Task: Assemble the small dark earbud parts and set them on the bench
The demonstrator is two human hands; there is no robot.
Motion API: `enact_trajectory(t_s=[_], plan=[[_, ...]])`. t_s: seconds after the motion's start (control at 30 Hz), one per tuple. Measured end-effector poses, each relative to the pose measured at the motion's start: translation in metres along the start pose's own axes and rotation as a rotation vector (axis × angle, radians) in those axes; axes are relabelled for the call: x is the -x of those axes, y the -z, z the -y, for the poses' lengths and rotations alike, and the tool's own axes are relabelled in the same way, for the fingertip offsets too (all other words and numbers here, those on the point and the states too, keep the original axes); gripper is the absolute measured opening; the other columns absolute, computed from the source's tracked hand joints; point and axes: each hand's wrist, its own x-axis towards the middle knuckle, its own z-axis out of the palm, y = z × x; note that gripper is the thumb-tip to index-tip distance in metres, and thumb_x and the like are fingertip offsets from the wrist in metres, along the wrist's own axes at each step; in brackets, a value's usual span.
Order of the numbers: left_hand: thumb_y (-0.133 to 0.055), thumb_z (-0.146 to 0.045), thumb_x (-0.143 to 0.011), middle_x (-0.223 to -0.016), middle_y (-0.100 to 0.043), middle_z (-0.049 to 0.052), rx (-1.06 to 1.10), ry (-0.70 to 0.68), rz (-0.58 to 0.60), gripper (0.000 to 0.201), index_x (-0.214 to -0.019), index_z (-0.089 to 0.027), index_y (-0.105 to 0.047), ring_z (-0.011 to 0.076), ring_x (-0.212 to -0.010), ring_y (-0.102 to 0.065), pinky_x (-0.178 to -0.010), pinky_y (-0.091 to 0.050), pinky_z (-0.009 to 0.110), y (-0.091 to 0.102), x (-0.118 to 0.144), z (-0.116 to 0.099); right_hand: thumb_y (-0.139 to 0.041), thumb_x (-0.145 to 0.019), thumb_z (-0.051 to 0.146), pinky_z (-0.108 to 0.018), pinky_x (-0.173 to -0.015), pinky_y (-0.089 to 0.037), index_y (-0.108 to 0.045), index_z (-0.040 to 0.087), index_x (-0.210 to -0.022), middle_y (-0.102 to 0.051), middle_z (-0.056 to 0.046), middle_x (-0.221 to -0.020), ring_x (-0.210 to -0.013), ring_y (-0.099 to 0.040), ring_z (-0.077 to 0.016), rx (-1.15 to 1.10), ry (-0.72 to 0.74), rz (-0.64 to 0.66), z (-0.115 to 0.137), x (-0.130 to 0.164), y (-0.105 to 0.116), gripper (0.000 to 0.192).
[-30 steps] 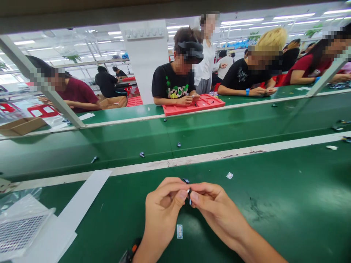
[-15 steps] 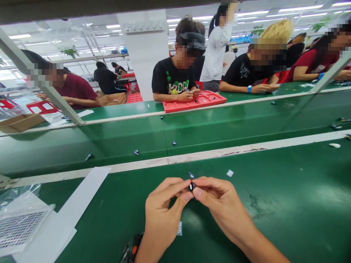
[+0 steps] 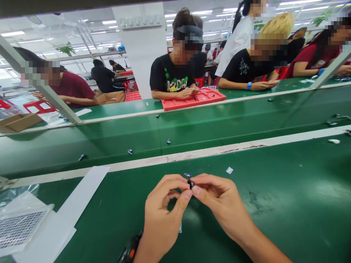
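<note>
Low in the frame's centre, my left hand (image 3: 161, 215) and right hand (image 3: 219, 204) pinch one small dark part (image 3: 190, 183) together (details too tiny) above the green table (image 3: 287, 190).

Both forearms are showing bare, with no sleeves reaching them. The left hand (image 3: 161, 219) is wearing a black wristband with an orange spot just below it, while the right hand (image 3: 219, 204) is wearing nothing.
</note>
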Motion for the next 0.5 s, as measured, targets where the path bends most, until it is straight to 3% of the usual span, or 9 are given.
enact_trajectory(t_s=[0.1, 0.23, 0.37, 0.5], plan=[[-0.074, -0.013, -0.08, -0.084, -0.072, 0.003, 0.128, 0.144, -0.027, 0.013, -0.09, -0.02, -0.077, 0.009, -0.056, -0.062, -0.051, -0.058, 0.018, -0.002, -0.004, -0.004, -0.079, -0.079, 0.018, -0.02, -0.073, -0.058, -0.082, 0.028, -0.088, -0.078, -0.001, -0.088, -0.08, -0.071, -0.0139, 0.049, 0.045, -0.02, 0.001, 0.001, -0.001, 0.013], [-0.078, -0.02, -0.077, -0.069, -0.073, 0.004, 0.236, 0.359, 0.055, 0.012, -0.088, -0.014, -0.079, 0.0102, -0.051, -0.062, -0.051, -0.059, 0.02, 0.001, -0.01, -0.006, -0.079, -0.08, 0.018, -0.024, -0.072, -0.059, -0.082, 0.027, -0.089, -0.077, -0.003, -0.088, -0.08, -0.072, -0.0162, 0.146, 0.089, -0.046, 0.002, 0.001, -0.002, 0.013], [-0.08, -0.025, -0.077, -0.065, -0.074, 0.004, 0.299, 0.422, 0.059, 0.012, -0.082, -0.013, -0.08, 0.0106, -0.049, -0.063, -0.047, -0.056, 0.018, 0.005, -0.012, -0.004, -0.078, -0.079, 0.018, -0.026, -0.072, -0.059, -0.082, 0.027, -0.089, -0.077, -0.004, -0.086, -0.079, -0.071, -0.0174, 0.214, 0.139, -0.067, 0.002, 0.002, -0.001, 0.014], [-0.083, -0.016, -0.071, -0.068, -0.076, 0.003, 0.324, 0.429, 0.026, 0.009, -0.079, -0.016, -0.08, 0.0087, -0.054, -0.064, -0.054, -0.057, 0.015, 0.006, -0.014, -0.004, -0.079, -0.078, 0.019, -0.026, -0.071, -0.059, -0.082, 0.027, -0.087, -0.077, -0.004, -0.086, -0.078, -0.071, -0.0173, 0.237, 0.118, -0.058, 0.0, 0.001, -0.001, 0.013]])
